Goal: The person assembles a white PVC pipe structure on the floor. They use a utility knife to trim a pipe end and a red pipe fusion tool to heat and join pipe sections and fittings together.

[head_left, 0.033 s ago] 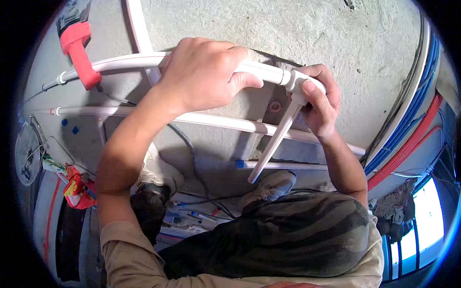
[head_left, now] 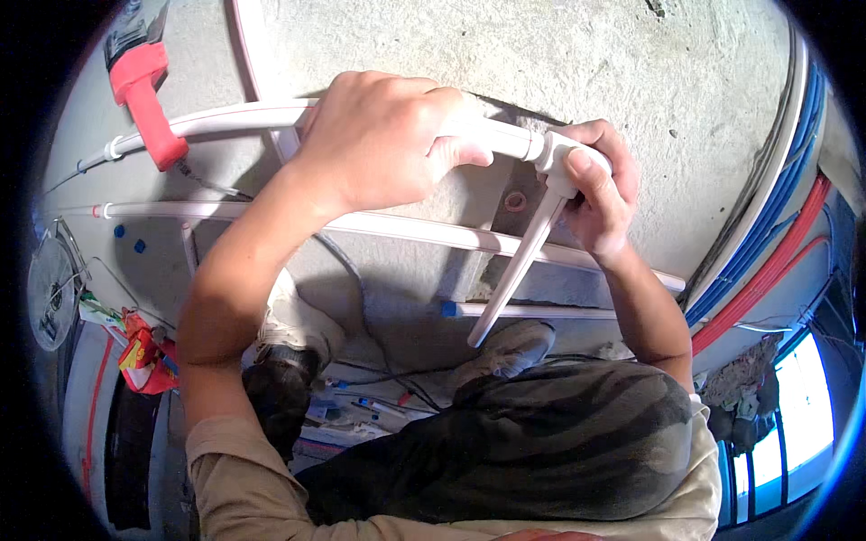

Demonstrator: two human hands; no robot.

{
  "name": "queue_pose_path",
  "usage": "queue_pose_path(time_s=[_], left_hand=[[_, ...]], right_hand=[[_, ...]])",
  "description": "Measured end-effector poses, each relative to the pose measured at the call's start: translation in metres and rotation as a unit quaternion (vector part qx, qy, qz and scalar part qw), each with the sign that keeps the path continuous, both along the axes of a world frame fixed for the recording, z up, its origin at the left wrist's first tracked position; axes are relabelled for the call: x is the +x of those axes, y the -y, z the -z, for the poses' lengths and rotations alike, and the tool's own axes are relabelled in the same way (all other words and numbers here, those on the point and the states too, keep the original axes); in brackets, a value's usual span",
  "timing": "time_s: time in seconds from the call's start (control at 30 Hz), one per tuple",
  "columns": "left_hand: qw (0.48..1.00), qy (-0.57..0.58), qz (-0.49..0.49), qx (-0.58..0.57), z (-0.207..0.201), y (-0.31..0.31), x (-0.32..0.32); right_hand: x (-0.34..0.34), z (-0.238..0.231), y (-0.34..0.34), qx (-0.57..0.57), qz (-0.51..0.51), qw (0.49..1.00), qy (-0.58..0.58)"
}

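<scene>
The left hand (head_left: 379,144) is wrapping its fingers around a long white pipe (head_left: 234,117) against the concrete wall (head_left: 577,54) — the right hand (head_left: 600,185) is pinching its white tee fitting (head_left: 555,158), a shorter pipe (head_left: 519,266) angling down.

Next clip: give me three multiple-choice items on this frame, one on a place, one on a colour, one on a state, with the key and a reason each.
1. Where is the right hand?
A. on the white elbow fitting at the pipe's end
B. on the floor
C. on the red tool

2. What colour is the tool clamped on the upper pipe at upper left?
A. green
B. red
C. yellow

3. How does the left hand sit on the upper pipe?
A. open, hovering above it
B. closed around it
C. touching with one fingertip

Key: 1 A, the fingers wrap the fitting where a short pipe drops from it. 2 B, its body is plainly red. 3 B, the fingers curl over the pipe.
</scene>
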State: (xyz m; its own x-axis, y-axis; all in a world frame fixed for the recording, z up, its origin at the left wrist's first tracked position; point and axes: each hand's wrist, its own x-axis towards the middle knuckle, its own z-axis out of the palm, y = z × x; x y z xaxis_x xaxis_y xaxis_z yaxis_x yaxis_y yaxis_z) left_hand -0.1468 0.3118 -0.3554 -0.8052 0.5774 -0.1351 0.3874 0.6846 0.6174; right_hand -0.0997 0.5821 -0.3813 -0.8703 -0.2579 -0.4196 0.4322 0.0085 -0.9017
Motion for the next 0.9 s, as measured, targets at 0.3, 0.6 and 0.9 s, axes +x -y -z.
queue_pose_path(time_s=[0.3, 0.6, 0.9], left_hand=[[1.0, 0.019, 0.002, -0.016, -0.007, -0.003, 0.0], [1.0, 0.013, 0.001, 0.002, -0.009, -0.005, -0.001], [1.0, 0.015, -0.015, 0.023, -0.008, -0.005, 0.002]], right_hand=[[0.002, 0.005, 0.003, 0.003, 0.006, 0.998, -0.064], [0.001, 0.01, 0.007, 0.058, -0.008, 0.982, -0.179], [0.001, 0.005, 0.011, 0.054, 0.006, 0.985, -0.162]])
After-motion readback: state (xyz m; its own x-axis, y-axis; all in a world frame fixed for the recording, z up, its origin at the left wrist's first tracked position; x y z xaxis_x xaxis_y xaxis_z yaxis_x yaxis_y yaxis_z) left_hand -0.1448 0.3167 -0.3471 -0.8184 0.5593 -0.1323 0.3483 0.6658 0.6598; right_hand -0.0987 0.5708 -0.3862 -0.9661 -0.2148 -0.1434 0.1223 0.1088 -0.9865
